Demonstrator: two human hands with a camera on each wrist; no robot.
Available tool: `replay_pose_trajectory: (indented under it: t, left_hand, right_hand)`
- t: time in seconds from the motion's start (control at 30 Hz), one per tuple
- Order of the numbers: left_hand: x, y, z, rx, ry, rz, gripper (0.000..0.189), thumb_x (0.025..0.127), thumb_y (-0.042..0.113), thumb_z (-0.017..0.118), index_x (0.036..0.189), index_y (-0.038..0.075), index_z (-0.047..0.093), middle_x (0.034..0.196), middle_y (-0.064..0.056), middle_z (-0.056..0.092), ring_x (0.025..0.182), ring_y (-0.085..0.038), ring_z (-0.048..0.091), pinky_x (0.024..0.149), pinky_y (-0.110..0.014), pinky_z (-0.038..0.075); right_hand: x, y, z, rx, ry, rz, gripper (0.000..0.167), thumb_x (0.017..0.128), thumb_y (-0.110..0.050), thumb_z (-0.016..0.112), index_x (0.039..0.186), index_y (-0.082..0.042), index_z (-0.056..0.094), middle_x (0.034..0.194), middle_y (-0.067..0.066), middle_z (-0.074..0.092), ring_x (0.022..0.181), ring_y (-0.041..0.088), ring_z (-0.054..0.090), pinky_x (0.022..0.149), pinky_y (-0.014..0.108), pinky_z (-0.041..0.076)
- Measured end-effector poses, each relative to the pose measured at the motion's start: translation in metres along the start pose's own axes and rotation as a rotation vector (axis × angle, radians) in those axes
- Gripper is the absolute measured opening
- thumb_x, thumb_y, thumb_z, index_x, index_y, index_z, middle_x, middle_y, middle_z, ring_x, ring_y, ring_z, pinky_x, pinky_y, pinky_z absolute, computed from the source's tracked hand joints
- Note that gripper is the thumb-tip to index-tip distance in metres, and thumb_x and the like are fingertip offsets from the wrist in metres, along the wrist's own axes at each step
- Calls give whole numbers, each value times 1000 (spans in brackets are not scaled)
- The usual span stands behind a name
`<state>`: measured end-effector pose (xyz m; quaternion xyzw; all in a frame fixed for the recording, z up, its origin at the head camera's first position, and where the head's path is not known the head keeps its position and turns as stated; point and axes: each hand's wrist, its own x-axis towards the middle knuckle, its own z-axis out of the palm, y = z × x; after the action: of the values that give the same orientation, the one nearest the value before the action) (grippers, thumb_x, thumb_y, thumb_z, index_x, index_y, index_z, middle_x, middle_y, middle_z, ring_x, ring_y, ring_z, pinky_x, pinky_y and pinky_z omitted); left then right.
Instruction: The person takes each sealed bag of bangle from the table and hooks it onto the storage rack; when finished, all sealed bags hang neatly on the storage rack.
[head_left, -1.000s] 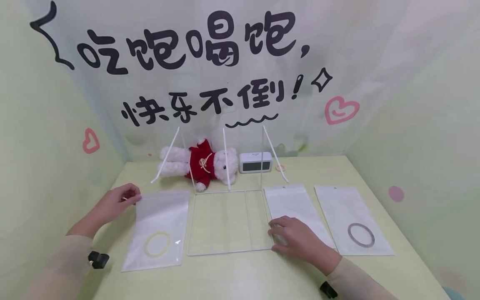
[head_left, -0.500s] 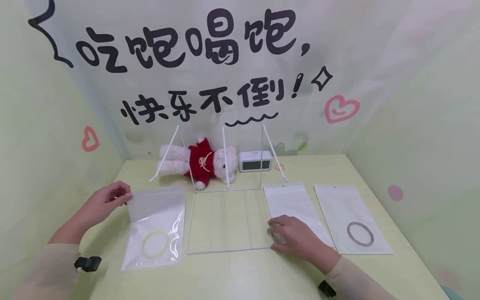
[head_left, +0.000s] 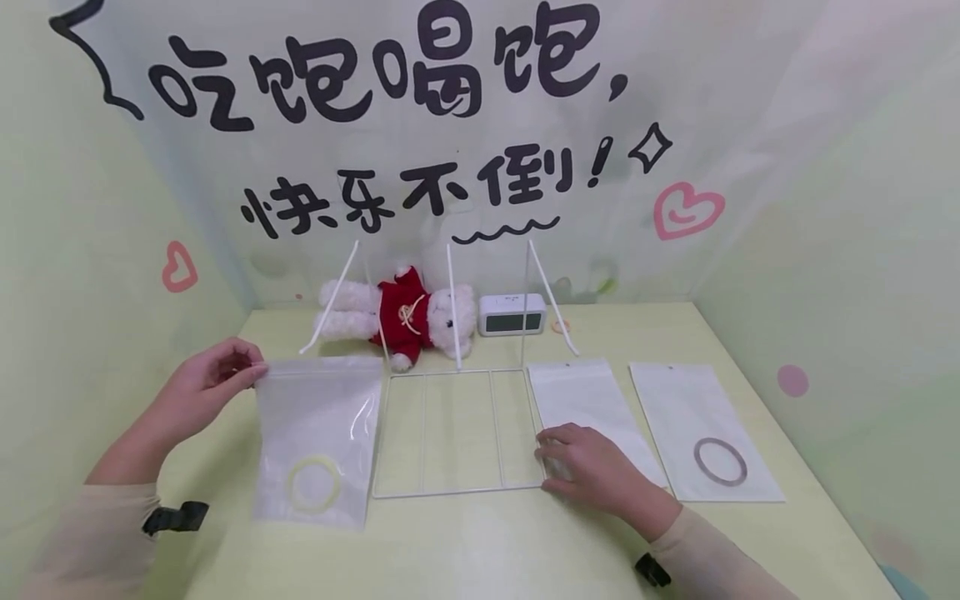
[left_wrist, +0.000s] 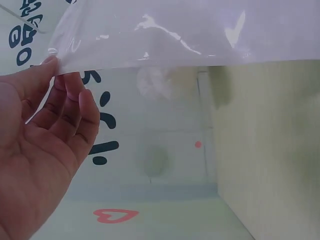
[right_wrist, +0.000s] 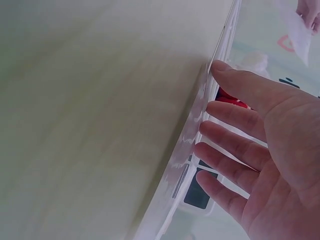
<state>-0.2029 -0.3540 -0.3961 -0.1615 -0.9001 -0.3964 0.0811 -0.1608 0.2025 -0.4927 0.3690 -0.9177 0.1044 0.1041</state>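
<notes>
In the head view my left hand (head_left: 206, 385) pinches the upper left corner of a clear zip bag (head_left: 318, 417) between thumb and finger. The bag hangs tilted at the left, and a pale yellow ring (head_left: 292, 492) shows in its lower part. The left wrist view has the bag's shiny film (left_wrist: 185, 35) spread across the top, above my curled lower fingers. Beside it stands a white wire rack (head_left: 459, 493) with upright prongs. My right hand (head_left: 592, 467) rests with fairly straight fingers at the rack's right edge, over part of a white bag (head_left: 581, 392).
Another white bag (head_left: 675, 408) with a brown ring (head_left: 720, 461) lies at the far right. Behind the rack are a plush bear in a red top (head_left: 401, 315) and a white digital clock (head_left: 512, 304). A lettered cloth wall (head_left: 585, 275) closes off the back.
My left hand has drawn leftward with the bag's corner, and the bag's upper end has risen from the table. My right hand keeps its place at the rack.
</notes>
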Motion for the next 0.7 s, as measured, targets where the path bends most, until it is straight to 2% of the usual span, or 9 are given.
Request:
replay_pose_trajectory:
  t: [0.13,0.33,0.7]
  left_hand:
    - [-1,16,-3,-23,16,31,10,101,9,66,110,7,63,97,-2,65,80,-8,63,71,-13,54]
    - [-4,37,-7,-88,53,81,12,97,-2,67,107,4,66,96,4,66,79,-9,64,71,-14,54]
    - [-11,71,-20,-139,16,283,29,90,-21,62,107,1,66,101,0,66,84,-10,61,71,-17,51]
  right_hand:
    - [0,0,1,-2,-10,8,38,77,-34,89,106,-13,79,124,6,73,112,24,69,95,43,58]
    - [-1,0,2,-1,-29,14,38,77,-34,89,107,-13,79,124,7,73,113,25,68,95,43,58]
    - [-1,0,0,9,-36,11,36,78,-32,88,106,-12,78,124,7,73,114,25,68,95,43,58]
